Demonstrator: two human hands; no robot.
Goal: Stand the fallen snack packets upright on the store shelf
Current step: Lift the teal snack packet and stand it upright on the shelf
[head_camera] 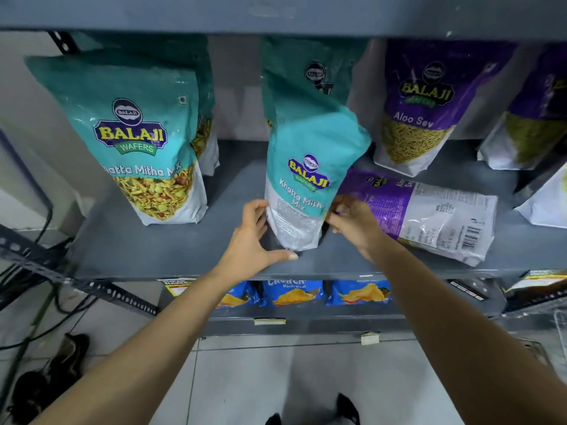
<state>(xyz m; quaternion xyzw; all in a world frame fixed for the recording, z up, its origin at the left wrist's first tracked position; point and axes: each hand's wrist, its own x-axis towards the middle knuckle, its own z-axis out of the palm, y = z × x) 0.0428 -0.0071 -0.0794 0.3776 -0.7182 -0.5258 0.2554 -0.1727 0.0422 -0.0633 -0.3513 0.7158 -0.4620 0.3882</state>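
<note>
A teal Khatta Mitha Mix packet [306, 167] stands on the grey shelf [171, 240], its back panel facing me and its top bent forward. My left hand [254, 237] grips its lower left side, thumb along the bottom edge. My right hand [352, 222] holds its lower right side. To the right of it a purple Aloo Sev packet [429, 213] lies flat on the shelf, back side up. Another teal packet [310, 72] stands upright behind the held one.
A large teal packet [138, 139] stands at the left with another behind it. Purple Aloo Sev packets [423, 105] stand at the back right. Blue chip bags [294, 292] fill the shelf below. Cables and shoes [55, 369] lie on the floor at left.
</note>
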